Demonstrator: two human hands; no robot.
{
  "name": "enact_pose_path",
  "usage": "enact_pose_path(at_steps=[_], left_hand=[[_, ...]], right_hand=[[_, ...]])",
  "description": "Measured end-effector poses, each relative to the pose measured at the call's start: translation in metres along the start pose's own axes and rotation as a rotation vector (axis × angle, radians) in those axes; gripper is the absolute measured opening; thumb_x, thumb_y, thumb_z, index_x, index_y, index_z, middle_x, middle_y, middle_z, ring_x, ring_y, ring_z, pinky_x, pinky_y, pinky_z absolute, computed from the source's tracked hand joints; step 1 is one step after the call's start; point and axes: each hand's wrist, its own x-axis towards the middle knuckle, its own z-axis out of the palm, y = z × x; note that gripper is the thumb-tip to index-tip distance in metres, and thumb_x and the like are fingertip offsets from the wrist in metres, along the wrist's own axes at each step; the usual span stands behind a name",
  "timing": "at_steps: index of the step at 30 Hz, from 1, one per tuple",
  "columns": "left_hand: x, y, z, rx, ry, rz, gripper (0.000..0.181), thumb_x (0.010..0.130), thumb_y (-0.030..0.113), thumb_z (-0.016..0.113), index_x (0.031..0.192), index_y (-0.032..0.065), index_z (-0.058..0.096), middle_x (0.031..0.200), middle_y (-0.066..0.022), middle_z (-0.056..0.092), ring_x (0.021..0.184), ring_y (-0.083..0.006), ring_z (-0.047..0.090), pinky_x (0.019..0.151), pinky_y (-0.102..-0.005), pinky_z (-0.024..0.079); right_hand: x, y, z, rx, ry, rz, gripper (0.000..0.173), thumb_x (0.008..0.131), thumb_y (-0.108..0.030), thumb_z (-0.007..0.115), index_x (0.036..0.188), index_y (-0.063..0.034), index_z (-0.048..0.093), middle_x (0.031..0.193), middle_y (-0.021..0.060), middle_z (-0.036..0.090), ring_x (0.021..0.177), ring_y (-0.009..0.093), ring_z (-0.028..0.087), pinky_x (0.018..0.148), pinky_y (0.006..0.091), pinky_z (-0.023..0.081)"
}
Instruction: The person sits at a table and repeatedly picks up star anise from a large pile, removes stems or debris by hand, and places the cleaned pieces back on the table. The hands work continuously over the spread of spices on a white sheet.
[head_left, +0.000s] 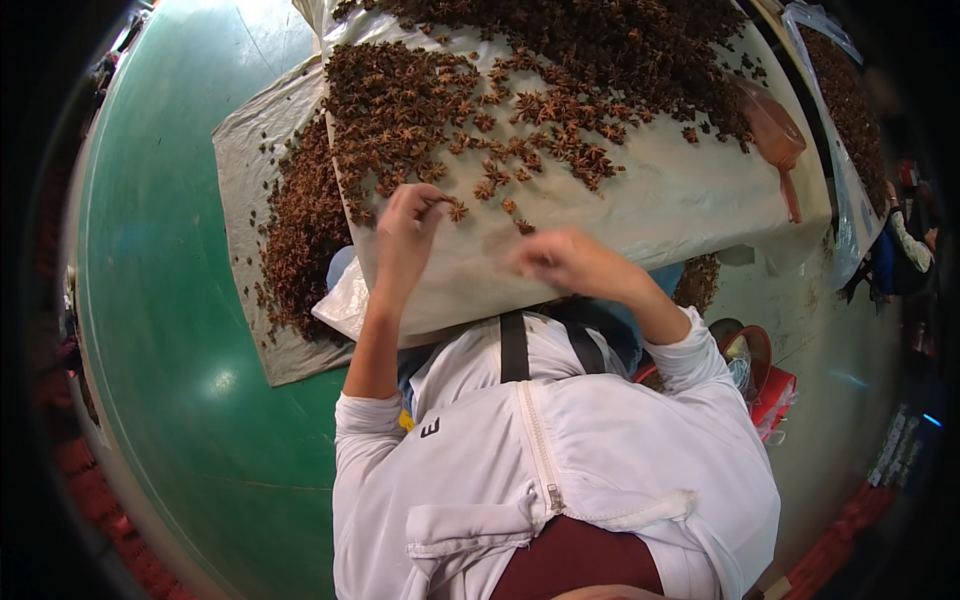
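Note:
Over the plastic-covered table (660, 199), my left hand (412, 214) is raised with thumb and fingers pinched beside a star anise pod (457, 211); it seems to grip a tip of it or something small. My right hand (551, 259), blurred by motion, is above the sheet near the front edge, just below a single star anise (524, 226); whether it holds anything cannot be told. A spread of star anise (397, 112) lies beyond my left hand. Farther back is a larger, darker heap of star anise (637, 45).
A reddish plastic scoop (776, 135) rests at the table's right side. On the floor at left, a sheet (281, 360) bears a brown heap (304, 232). At right are another plastic-lined heap (844, 97), a red container (754, 352) near my elbow and part of another person (907, 244).

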Motion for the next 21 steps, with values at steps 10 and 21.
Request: enact_pose_path(at_steps=[10, 21], left_hand=[[0.009, -0.005, 0.034, 0.024, 0.153, 0.009, 0.016, 0.089, 0.008, 0.063, 0.104, 0.0035, 0.062, 0.092, -0.0079, 0.063, 0.072, -0.0175, 0.061, 0.067, -0.0287, 0.05], [0.015, -0.006, 0.065, -0.83, -0.11, -0.352, 0.012, 0.089, 0.012, 0.066, 0.096, 0.002, 0.063, 0.075, -0.0001, 0.06, 0.068, -0.0067, 0.053, 0.065, -0.0212, 0.044]], right_hand=[[0.06, 0.045, 0.011, -0.278, 0.505, -0.078, 0.03, 0.08, -0.016, 0.07, 0.107, -0.0063, 0.061, 0.099, 0.0103, 0.063, 0.094, 0.028, 0.058, 0.081, 0.0372, 0.049], [0.027, 0.024, 0.026, 0.449, 0.586, 0.108, 0.027, 0.083, -0.01, 0.068, 0.109, -0.0028, 0.065, 0.1, 0.0112, 0.062, 0.084, 0.021, 0.062, 0.066, 0.0281, 0.05]])
